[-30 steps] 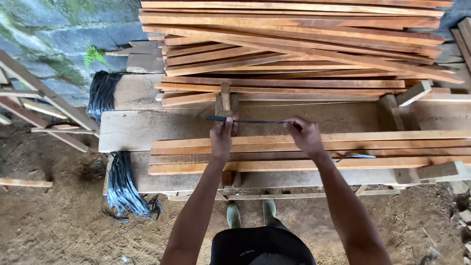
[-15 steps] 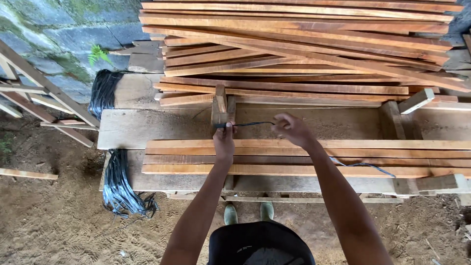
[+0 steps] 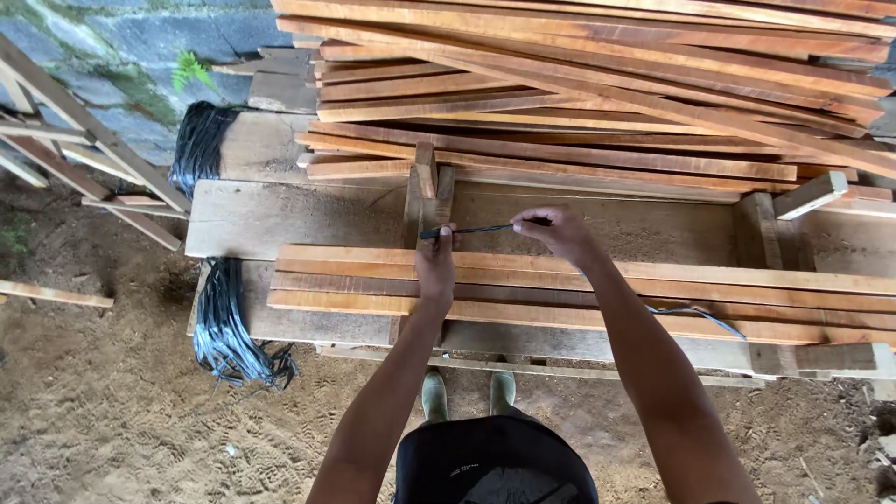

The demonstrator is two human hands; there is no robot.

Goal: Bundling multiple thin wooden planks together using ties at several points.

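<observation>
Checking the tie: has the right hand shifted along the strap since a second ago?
Yes. The right hand has moved left, closer to the upright wooden post, shortening the dark strap span.

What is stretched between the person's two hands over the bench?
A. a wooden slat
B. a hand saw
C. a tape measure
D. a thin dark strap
D: the left hand and the right hand each pinch an end of a thin dark strap, held taut above the wooden slats lying on the bench.
</observation>
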